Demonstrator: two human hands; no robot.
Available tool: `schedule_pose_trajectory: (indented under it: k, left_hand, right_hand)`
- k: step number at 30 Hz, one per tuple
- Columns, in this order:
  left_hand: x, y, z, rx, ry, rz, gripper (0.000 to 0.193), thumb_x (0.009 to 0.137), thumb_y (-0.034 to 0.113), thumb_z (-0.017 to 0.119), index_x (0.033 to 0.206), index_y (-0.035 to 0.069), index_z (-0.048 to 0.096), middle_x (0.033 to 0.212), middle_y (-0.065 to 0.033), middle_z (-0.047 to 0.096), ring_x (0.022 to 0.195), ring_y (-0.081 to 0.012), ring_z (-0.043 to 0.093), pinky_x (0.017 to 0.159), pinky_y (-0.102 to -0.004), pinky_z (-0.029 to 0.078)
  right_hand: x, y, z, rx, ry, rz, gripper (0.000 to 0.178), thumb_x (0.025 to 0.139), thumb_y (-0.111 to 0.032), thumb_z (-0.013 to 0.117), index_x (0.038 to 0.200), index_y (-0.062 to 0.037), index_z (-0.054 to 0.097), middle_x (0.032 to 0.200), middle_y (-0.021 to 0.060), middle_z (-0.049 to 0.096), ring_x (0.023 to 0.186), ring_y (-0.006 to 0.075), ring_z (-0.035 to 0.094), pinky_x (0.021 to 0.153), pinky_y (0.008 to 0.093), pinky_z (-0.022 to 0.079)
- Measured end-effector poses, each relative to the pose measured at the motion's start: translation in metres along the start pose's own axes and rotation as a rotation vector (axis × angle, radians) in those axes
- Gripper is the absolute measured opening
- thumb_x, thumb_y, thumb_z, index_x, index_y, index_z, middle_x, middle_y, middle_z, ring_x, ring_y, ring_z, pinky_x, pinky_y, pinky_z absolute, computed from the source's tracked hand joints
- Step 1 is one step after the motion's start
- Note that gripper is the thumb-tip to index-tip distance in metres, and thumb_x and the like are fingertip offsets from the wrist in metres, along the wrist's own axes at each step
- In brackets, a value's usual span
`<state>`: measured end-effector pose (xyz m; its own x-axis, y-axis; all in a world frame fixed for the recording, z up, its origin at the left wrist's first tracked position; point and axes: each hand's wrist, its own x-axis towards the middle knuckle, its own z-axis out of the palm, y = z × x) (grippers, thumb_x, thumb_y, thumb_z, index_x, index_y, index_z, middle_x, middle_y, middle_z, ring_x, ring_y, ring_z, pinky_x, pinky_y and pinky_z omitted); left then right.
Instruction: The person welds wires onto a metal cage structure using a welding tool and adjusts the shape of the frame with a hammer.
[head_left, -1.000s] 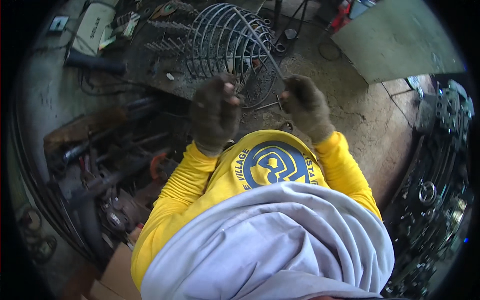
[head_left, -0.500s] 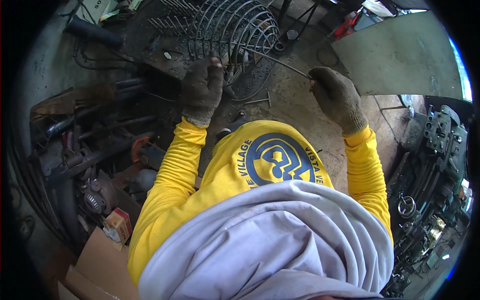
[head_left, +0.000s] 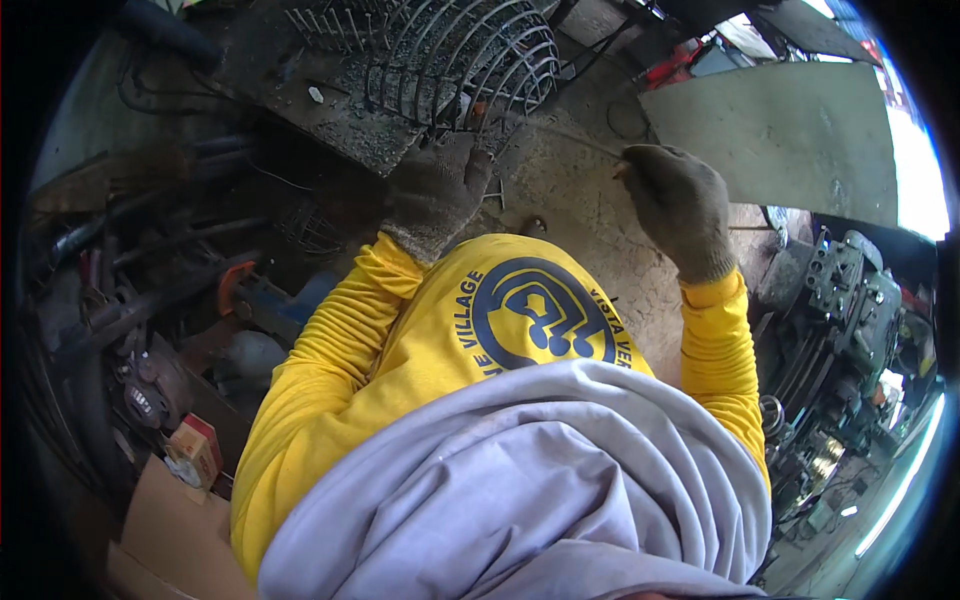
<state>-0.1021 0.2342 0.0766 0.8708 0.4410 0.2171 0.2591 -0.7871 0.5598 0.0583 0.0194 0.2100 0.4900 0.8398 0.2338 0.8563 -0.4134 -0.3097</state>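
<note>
My right hand (head_left: 682, 205), in a dark knit glove with bare fingertips, is closed on the end of a thin metal rod (head_left: 572, 134). The rod is smeared by motion and slants up and left toward a rounded cage of curved metal bars (head_left: 468, 55). Just below the cage's near edge is my left hand (head_left: 432, 198), gloved the same way. Its thumb stands apart from the other fingers, which are dark and partly hard to see. I make out nothing held in it.
The cage rests on a dark, gritty metal worktable (head_left: 330, 125) beside several upright rods (head_left: 335, 30). A large grey sheet panel (head_left: 780, 135) stands at far right, with greasy machinery (head_left: 845, 290) below it. Left are scrap metal, a small box (head_left: 195, 448) and an opened cardboard box (head_left: 175, 530).
My left hand has shifted right and nearer to me, its thumb now farther out. My right hand still grips the rod, which now blurs. The whole view has turned slightly.
</note>
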Motion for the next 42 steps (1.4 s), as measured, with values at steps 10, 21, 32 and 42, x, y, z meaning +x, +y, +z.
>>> schedule_pose_trajectory:
  k: [10,21,32,42]
  left_hand:
    - [-0.008,0.019,0.010,-0.015,0.246,-0.183,0.018,0.093,0.028,0.065,0.095,0.010,0.066,0.073,-0.0152,0.066,0.066,-0.0377,0.067,0.062,-0.0473,0.054]
    - [-0.011,0.022,0.014,0.110,0.077,-0.352,0.028,0.095,0.039,0.061,0.097,0.010,0.062,0.080,-0.0193,0.068,0.074,-0.0414,0.068,0.064,-0.0523,0.053]
    - [-0.003,0.015,0.019,0.195,0.065,-0.329,0.038,0.096,0.043,0.057,0.099,0.006,0.064,0.078,-0.0205,0.069,0.074,-0.0390,0.069,0.064,-0.0507,0.055]
    - [0.012,0.012,0.022,0.145,0.081,-0.279,0.059,0.099,0.057,0.049,0.084,0.003,0.067,0.076,-0.0223,0.070,0.071,-0.0399,0.071,0.064,-0.0494,0.056]
  right_hand:
    - [0.030,0.052,-0.016,0.033,-0.013,-0.077,0.018,0.090,-0.024,0.070,0.099,-0.0095,0.076,0.090,0.0134,0.073,0.081,0.0326,0.071,0.071,0.0383,0.057]
    - [0.065,0.051,-0.006,-0.023,0.058,-0.326,0.020,0.092,-0.028,0.068,0.103,-0.0132,0.076,0.082,0.0119,0.072,0.072,0.0305,0.071,0.064,0.0374,0.057]
    - [0.080,0.029,-0.008,-0.261,-0.070,-0.395,0.024,0.094,-0.026,0.061,0.112,-0.0198,0.074,0.076,0.0127,0.071,0.068,0.0309,0.071,0.059,0.0406,0.056]
    - [0.098,0.031,0.016,-0.123,-0.198,-0.409,0.027,0.094,-0.029,0.060,0.115,-0.0196,0.074,0.082,0.0153,0.072,0.074,0.0333,0.072,0.066,0.0437,0.058]
